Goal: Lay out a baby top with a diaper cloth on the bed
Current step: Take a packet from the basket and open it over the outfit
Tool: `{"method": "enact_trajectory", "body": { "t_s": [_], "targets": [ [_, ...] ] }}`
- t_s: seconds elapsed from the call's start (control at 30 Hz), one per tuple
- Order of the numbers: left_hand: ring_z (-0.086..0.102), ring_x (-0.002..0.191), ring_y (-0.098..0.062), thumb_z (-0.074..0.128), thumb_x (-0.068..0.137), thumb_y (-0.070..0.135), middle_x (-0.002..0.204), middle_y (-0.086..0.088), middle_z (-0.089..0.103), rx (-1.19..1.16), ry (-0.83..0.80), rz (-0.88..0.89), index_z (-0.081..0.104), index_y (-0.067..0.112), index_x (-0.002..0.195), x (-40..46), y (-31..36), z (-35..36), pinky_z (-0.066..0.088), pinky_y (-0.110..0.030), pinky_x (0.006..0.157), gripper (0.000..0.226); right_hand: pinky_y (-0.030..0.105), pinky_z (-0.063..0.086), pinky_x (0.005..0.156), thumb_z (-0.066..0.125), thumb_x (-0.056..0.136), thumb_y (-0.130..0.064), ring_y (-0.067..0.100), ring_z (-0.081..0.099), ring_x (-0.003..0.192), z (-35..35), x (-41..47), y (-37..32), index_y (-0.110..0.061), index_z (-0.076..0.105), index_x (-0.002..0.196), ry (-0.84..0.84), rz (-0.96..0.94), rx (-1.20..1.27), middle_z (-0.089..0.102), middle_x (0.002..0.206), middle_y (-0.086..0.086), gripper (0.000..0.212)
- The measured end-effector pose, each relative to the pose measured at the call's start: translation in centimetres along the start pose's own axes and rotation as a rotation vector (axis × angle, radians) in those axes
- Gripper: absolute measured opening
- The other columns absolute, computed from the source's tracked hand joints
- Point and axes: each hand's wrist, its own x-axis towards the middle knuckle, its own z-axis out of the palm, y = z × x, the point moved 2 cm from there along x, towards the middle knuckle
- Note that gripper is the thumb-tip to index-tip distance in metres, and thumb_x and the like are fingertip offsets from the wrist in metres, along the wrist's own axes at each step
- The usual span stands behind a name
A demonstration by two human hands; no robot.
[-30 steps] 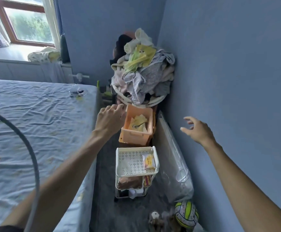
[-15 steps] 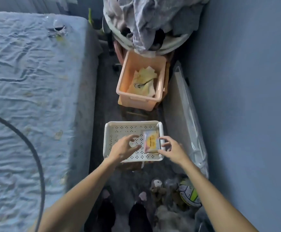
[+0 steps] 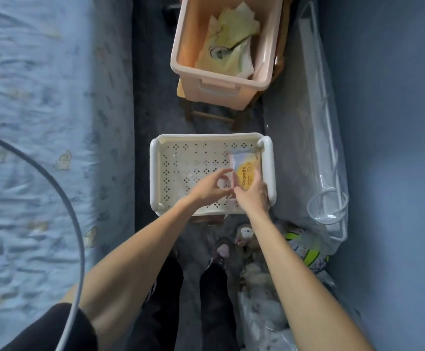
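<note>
Reaching into the white perforated tray (image 3: 155, 173), I curl my right hand (image 3: 253, 192) round the near end of a yellow packet (image 3: 248, 171) lying at its right side. My left hand (image 3: 210, 187) hovers just beside it, fingers loosely bent and holding nothing. Yellow-green cloth (image 3: 225, 46) sits in the peach bin (image 3: 206, 89) beyond; the bed (image 3: 41, 122) lies to my left.

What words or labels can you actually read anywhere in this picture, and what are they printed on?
"Deeyeo", running lengthwise in dark letters on the yellow packet lying in the white perforated tray, under the right hand.
A round emblem with small characters beside that word, and a finer line of print next to it: too small and blurred to read.
The yellow cloth in the peach bin bears a picture, no legible text.
</note>
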Motion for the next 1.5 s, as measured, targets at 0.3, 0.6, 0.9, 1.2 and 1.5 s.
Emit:
{"method": "enact_trajectory", "body": {
  "t_s": [0.3,0.6,0.9,1.2,1.5],
  "targets": [
    [0.059,0.085,-0.011,0.058,0.087,0.0,0.119,-0.01,0.059,-0.212,0.013,0.052,0.044,0.015,0.136,1.7,-0.9,-2.5,0.057,-0.024,0.067,0.054,0.044,0.046,0.096,0.062,0.086,-0.036,0.028,0.051,0.119,1.2,2.4,1.1,-0.041,0.025,0.139,-0.069,-0.071,0.075,0.045,0.143,0.0,0.065],
    [0.069,0.093,-0.015,0.061,0.089,0.01,0.105,-0.006,0.07,-0.562,-0.022,0.05,0.053,0.036,0.126,-2.0,-2.9,-5.9,0.056,-0.025,0.07,0.045,0.039,0.053,0.092,0.073,0.079,-0.012,0.019,0.063,0.108,0.9,1.2,1.7,-0.044,0.034,0.135,-0.368,-0.365,0.506,0.052,0.134,0.011,0.076],
    [0.063,0.09,-0.002,0.063,0.088,0.011,0.101,0.009,0.064,-0.374,0.009,0.17,0.055,0.03,0.121,-7.8,2.7,-10.3,0.053,-0.017,0.078,0.039,0.043,0.055,0.089,0.072,0.074,-0.006,0.026,0.062,0.113,-3.5,-3.0,-3.6,-0.046,0.04,0.13,-0.636,-0.407,0.658,0.055,0.131,0.013,0.075],
    [0.069,0.093,-0.016,0.065,0.088,0.02,0.113,-0.002,0.065,-0.208,0.177,0.263,0.064,0.019,0.114,-13.6,11.3,-16.0,0.059,-0.031,0.081,0.026,0.044,0.052,0.094,0.072,0.076,-0.011,0.026,0.06,0.117,-8.0,-10.3,-10.5,-0.044,0.037,0.132,-0.7,-0.518,0.646,0.058,0.127,0.014,0.074],
    [0.066,0.081,-0.015,0.069,0.085,0.019,0.089,0.002,0.065,-0.253,0.354,0.235,0.071,0.014,0.086,-17.2,12.5,-15.0,0.059,-0.023,0.07,0.006,0.041,0.054,0.091,0.068,0.081,0.0,0.028,0.063,0.111,-9.1,-13.7,-10.8,-0.044,0.04,0.13,-0.743,-0.544,0.593,0.066,0.117,0.015,0.071]
  ]
}}
